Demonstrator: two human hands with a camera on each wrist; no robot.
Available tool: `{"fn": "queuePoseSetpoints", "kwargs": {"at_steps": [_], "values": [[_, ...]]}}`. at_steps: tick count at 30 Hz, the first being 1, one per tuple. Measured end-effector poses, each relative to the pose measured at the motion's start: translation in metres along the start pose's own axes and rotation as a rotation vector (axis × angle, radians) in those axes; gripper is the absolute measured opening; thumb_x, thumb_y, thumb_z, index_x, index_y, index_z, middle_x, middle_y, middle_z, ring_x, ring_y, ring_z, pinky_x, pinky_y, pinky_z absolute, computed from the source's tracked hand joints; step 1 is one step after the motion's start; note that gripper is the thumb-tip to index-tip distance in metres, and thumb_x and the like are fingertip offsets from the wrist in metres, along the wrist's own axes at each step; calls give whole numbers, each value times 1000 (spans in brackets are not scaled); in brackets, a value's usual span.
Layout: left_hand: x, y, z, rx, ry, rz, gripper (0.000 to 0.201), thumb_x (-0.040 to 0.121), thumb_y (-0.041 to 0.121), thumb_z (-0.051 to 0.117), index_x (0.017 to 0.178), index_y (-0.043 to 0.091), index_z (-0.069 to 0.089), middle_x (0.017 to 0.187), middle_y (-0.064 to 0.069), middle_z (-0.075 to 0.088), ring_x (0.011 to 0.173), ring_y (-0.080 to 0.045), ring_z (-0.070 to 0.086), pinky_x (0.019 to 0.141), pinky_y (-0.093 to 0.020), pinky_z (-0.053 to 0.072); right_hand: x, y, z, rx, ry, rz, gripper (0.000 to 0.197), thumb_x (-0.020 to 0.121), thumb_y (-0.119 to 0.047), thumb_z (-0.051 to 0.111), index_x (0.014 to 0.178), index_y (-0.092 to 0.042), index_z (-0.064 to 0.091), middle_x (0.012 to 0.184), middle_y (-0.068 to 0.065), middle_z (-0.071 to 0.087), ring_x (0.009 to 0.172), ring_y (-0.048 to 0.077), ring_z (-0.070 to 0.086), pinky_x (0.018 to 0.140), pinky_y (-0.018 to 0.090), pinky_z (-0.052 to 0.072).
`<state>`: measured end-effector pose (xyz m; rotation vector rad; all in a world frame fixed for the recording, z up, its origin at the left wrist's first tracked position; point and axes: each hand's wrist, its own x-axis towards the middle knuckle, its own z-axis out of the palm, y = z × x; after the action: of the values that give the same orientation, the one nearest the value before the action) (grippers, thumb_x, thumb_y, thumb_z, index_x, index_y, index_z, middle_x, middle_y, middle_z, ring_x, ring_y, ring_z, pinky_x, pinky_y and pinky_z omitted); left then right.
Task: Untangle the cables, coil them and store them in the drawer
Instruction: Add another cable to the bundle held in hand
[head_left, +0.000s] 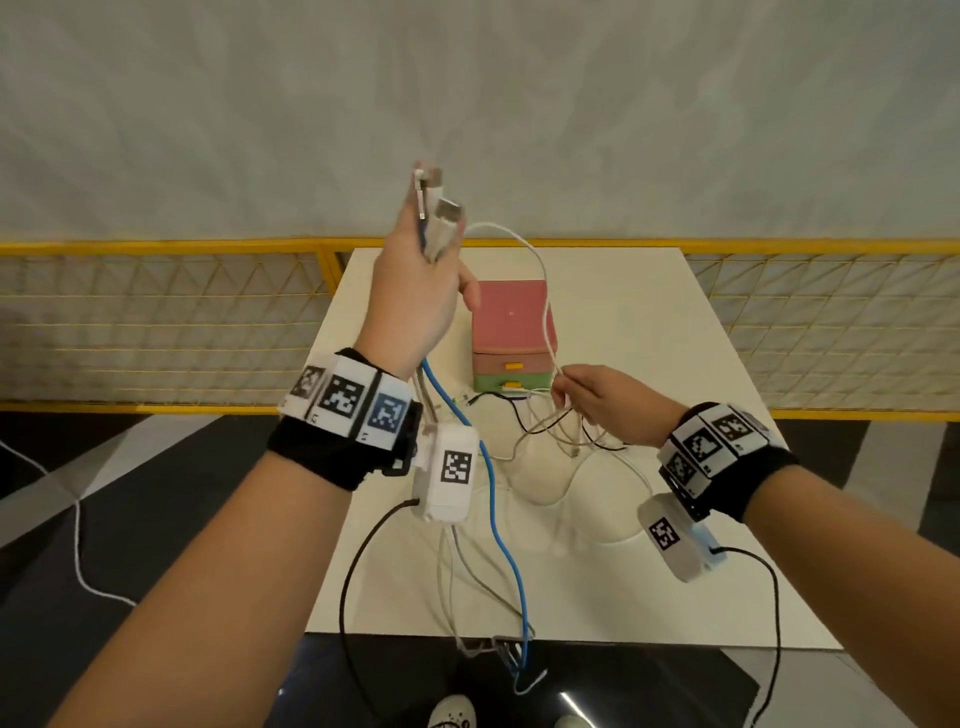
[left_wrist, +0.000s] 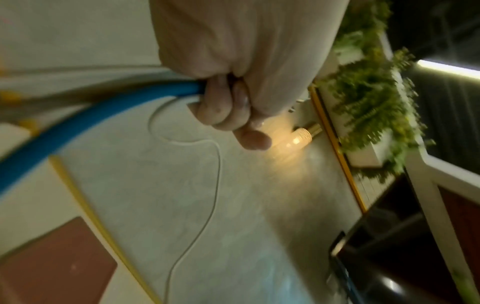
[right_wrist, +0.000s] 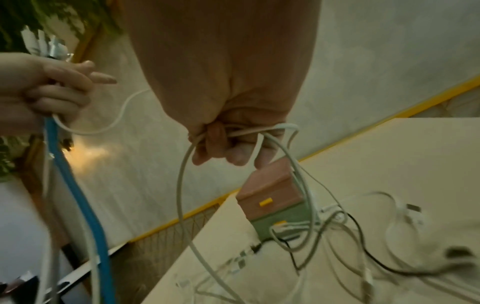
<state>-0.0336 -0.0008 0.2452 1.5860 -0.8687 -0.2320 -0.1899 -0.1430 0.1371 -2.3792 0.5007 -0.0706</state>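
Observation:
My left hand (head_left: 415, 291) is raised above the table and grips a bundle of cable ends, with plugs (head_left: 434, 205) sticking up out of the fist. A blue cable (head_left: 501, 525) and grey ones hang from it past the table's front edge. In the left wrist view the fingers (left_wrist: 223, 107) curl round the blue cable (left_wrist: 78, 123). A thin white cable (head_left: 535, 270) arcs from the left hand down to my right hand (head_left: 597, 400), which pinches white strands (right_wrist: 244, 133) above a tangle of white and black cables (head_left: 561, 441) on the table. The small drawer unit (head_left: 511, 338), pink over green, stands behind them.
The white table (head_left: 701, 364) stands against a yellow mesh railing (head_left: 156, 322). Camera leads hang from both wrists. Cable ends dangle over the dark floor (head_left: 156, 509) near my shoes. Both drawers of the unit look closed, with yellow handles (head_left: 511, 366).

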Motion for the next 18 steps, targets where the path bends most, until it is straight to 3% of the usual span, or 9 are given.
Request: {"fn": "queuePoseSetpoints", "kwargs": {"at_steps": [2,3,5,8,10,12,14,16,18], "values": [[-7,2,10,8,-173,91,62,99,-1,42,152,27,26,108,-18,64,45,-9,55,49,-13,47,2,-13,-6,-81,-9,-43,29,102,-23,34,80,-17,52,65,-8,49,61,13,48,61,22,38],[-11,3,15,87,-292,113,67,97,-4,41,151,32,28,107,-12,68,50,-13,60,57,-13,52,2,-19,-9,-106,-7,-77,29,102,-24,34,80,-19,52,69,-8,52,64,14,51,63,23,39],[-16,2,23,325,-552,94,57,95,-1,43,143,31,44,83,8,71,63,-18,69,66,-12,53,1,-28,-15,-102,36,-157,27,101,-22,36,78,-24,49,74,-5,55,67,16,53,65,22,41],[-17,-5,28,595,-731,42,30,95,6,45,118,17,61,62,8,64,75,-17,70,71,-22,50,-3,-36,-24,-149,115,-227,21,100,-17,36,85,-17,51,81,5,58,71,22,54,70,30,45],[-14,-7,27,656,-717,56,21,94,6,46,105,10,64,57,8,58,69,-19,64,66,-28,48,-8,-34,-25,-159,128,-236,20,100,-19,35,93,-11,52,81,4,58,72,24,56,70,33,47],[-13,-4,27,733,-669,117,14,95,8,48,93,8,62,57,7,53,63,-19,59,60,-28,41,-11,-30,-22,-140,150,-235,19,101,-21,35,90,-15,49,78,-2,54,72,23,57,69,32,45],[-11,-2,25,727,-534,148,18,94,4,49,98,15,63,61,7,48,59,-14,53,59,-26,39,-11,-23,-21,-165,160,-201,20,101,-21,35,84,-18,44,79,1,54,73,25,55,69,34,43],[-3,-1,18,595,-350,111,24,94,3,49,109,10,66,64,5,49,55,-11,47,53,-24,37,-11,-6,-22,-231,137,-105,21,99,-15,35,81,-17,45,83,6,56,75,27,53,71,37,43],[7,0,8,467,-193,107,20,96,6,48,104,1,66,63,2,50,53,-10,46,50,-24,33,-14,15,-23,-271,103,23,22,98,-10,33,83,-17,48,88,5,56,80,28,55,74,38,44]]}}
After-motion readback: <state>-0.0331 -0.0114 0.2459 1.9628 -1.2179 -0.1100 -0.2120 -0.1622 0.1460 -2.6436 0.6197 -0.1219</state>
